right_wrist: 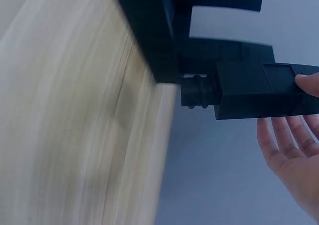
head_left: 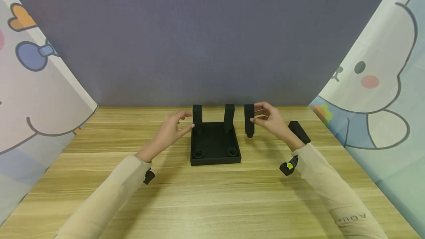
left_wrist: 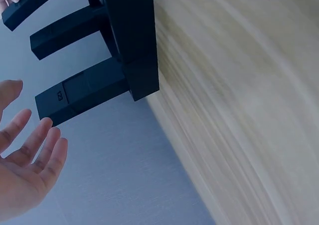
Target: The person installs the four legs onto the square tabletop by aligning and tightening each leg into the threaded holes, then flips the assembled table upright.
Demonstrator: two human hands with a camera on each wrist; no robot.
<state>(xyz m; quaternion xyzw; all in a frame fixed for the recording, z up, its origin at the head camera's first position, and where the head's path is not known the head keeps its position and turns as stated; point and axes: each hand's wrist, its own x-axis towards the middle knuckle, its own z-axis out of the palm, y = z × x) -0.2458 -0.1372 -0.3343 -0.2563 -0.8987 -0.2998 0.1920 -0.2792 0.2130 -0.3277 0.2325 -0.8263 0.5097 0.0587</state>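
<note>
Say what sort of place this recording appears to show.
Probably a small indoor tabletop booth, though the wider room is out of view: a yellowish-brown wood-grain tabletop, a plain grey-blue upright backdrop behind it, and pale cartoon-printed sheets along both sides.

Wooden table (pale-grained), black tray, 1 black post

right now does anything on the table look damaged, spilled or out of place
Nothing stands out: the left post and right post stand upright in the black base, the right hand holds a third post, and a fourth post lies on the table. No spill or damage shows.
</note>
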